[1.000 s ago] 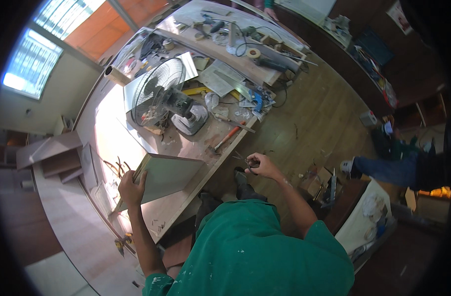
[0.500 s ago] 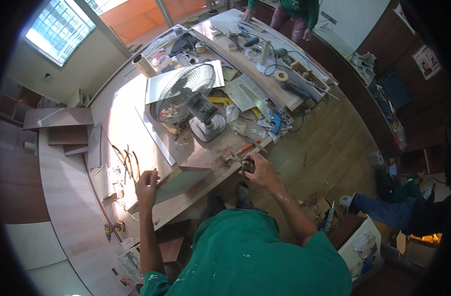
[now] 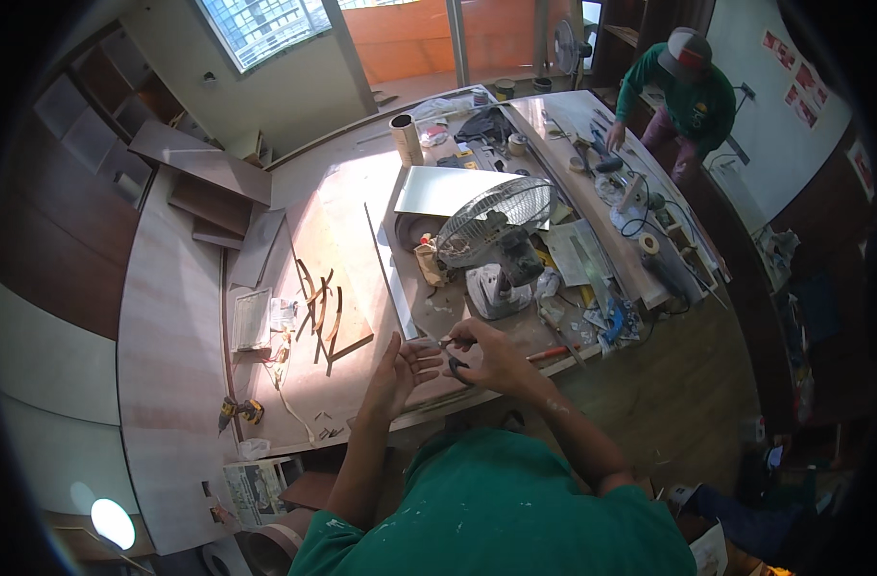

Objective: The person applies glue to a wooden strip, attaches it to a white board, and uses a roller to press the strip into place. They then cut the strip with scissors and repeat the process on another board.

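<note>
My right hand (image 3: 491, 360) is closed around a small metal hand tool with dark handles (image 3: 456, 369), like pliers or snips; the fingers partly cover it. Beside it, my left hand (image 3: 398, 377) is open, palm up and fingers spread, close to the tool's tip. I cannot tell whether they touch. Both hands are above the front edge of the wooden worktable (image 3: 352, 331). Several thin dark curved strips (image 3: 323, 307) lie left of my hands. Beyond them is a long pale strip (image 3: 390, 272). A desk fan (image 3: 501, 230) stands past my right hand.
A cordless drill (image 3: 239, 413) lies at the left. At the right are an orange-handled tool (image 3: 552, 353), a blue tool (image 3: 613, 322) and a tape roll (image 3: 648, 246). A cardboard tube (image 3: 407, 140) stands behind. Another person (image 3: 688, 96) leans on the table's far right.
My view has turned left. My left hand has left the raised panel edge and opened beside my right hand. The tool has come with my right hand toward it. The panel no longer appears raised.
</note>
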